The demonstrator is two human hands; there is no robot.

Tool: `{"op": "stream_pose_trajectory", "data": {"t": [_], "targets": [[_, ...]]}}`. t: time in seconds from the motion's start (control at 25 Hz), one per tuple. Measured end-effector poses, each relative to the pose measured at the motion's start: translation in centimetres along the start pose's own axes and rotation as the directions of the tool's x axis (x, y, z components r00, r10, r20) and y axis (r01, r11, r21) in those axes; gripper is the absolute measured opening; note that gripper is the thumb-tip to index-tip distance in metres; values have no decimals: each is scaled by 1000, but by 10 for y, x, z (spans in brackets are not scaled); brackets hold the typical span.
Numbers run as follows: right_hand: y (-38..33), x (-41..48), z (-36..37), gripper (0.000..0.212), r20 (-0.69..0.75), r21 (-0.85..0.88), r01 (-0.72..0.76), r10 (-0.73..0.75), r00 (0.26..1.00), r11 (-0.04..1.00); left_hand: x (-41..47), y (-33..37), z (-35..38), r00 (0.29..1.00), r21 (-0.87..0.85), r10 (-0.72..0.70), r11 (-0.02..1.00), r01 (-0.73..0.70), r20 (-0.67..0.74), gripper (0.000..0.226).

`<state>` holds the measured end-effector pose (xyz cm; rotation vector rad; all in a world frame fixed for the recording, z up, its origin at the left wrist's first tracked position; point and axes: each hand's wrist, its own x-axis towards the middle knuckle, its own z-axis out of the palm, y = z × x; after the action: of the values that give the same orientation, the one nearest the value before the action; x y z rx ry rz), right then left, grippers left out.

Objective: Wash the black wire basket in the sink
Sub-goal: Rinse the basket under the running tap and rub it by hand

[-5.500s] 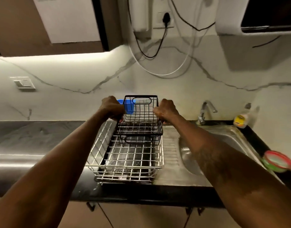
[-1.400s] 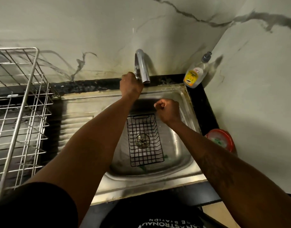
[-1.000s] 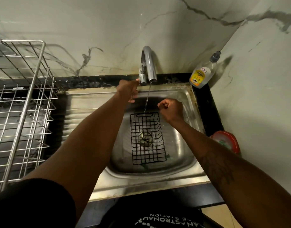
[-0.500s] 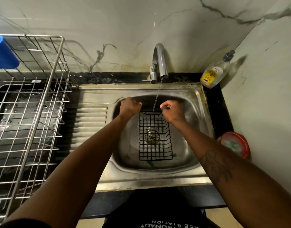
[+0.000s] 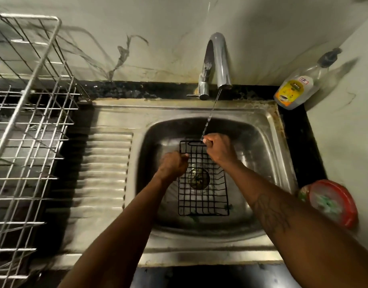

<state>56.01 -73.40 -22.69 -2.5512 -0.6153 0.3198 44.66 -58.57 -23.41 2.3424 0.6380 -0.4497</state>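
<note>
The right hand (image 5: 219,149) and left hand (image 5: 172,166) clench their fingers on the rim of the black wire basket (image 5: 201,196), steadying its far edge under the thin stream (image 5: 209,117) from the curved chrome tap (image 5: 219,59).

Two bare forearms, one of them tattooed

The left forearm (image 5: 124,229) and the right forearm (image 5: 303,235) are uncovered along all of their visible length, from the lower edge of the view up to the left hand (image 5: 172,166) and the right hand (image 5: 219,150). The right forearm bears a tattoo (image 5: 270,213) on its upper face, about midway along. It is drawn in thin dark outlines, with curved and looping strokes that cross one another and are left unfilled, and its figure is too blurred to make out. The left forearm's visible face is smooth and even. A fingernail at the tip of the right hand catches the light.
</note>
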Motion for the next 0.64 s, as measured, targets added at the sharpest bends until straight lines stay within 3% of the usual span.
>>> {"op": "stream_pose_trajectory", "data": {"t": [0.08,0.24,0.36,0.48,0.56,0.64], "targets": [[0,5,5,23,34,-21,7,-6,999,1000,2,8,-8,999,-38,19,999,-17,27,32],[17,19,40,27,-7,-71,117,-118,993,991,10,-4,13,990,-42,91,994,-96,-108,29],[24,19,47,28,-24,-116,212,-216,976,970,1,0,23,995,-43,8,999,-12,-102,32],[21,35,40,26,123,-108,244,-231,965,964,11,6,11,990,32,-27,999,32,-140,25],[18,43,36,28,286,-73,209,-181,941,975,21,4,9,993,9,-82,996,83,-90,21],[25,47,30,26,331,5,125,-120,936,992,23,4,8,989,-65,-132,990,127,-72,17]]}}
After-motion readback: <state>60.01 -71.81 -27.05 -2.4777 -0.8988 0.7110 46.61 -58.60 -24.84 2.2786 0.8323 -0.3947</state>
